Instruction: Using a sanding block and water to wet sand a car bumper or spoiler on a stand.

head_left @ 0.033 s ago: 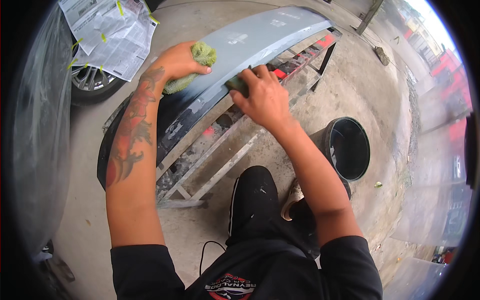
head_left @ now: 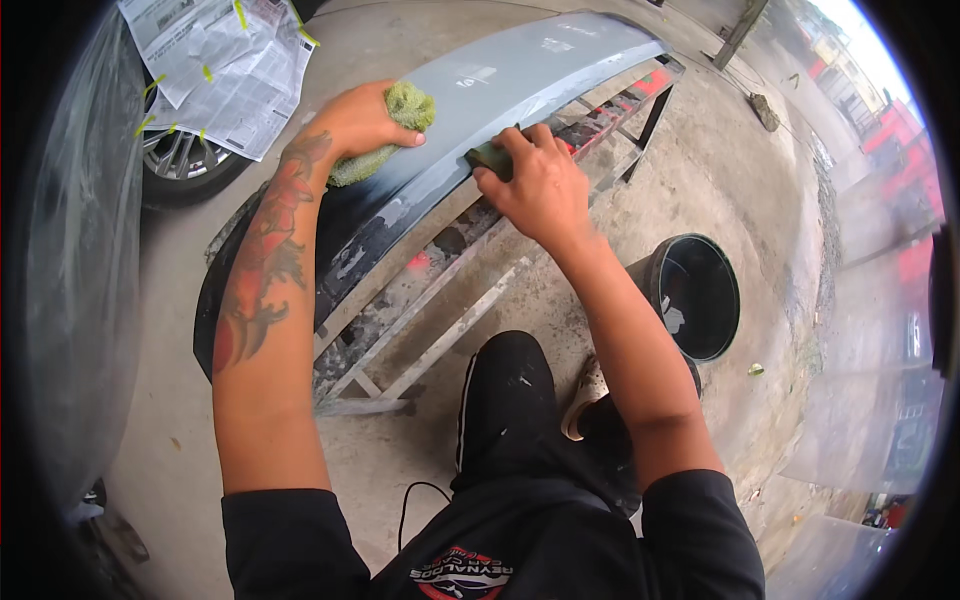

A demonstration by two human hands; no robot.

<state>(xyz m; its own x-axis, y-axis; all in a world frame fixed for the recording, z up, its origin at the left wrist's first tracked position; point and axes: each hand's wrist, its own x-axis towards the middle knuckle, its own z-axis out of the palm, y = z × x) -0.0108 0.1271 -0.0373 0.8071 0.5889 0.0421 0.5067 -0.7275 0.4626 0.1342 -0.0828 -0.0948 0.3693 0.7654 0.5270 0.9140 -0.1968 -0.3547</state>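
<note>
A long curved car panel, grey primer with black at its near end, rests on a metal stand in front of me. My left hand is closed around a fuzzy green cloth and leans on the panel's upper face. Part of the cloth pokes out below the palm. At the panel's right edge, my right hand pinches a dark green sanding pad against the grey surface. Its fingertips lie over the pad, so the pad's underside is hidden. Pale scuffed patches show farther up the primer.
A black bucket holding some liquid stands right of my legs. At the upper left, newspaper taped with yellow strips hangs above a car wheel. Clear plastic sheeting hangs along the left side. A stone lies near a post.
My right hand and the pad have shifted slightly right along the panel's edge. The left hand with the cloth has hardly moved.
</note>
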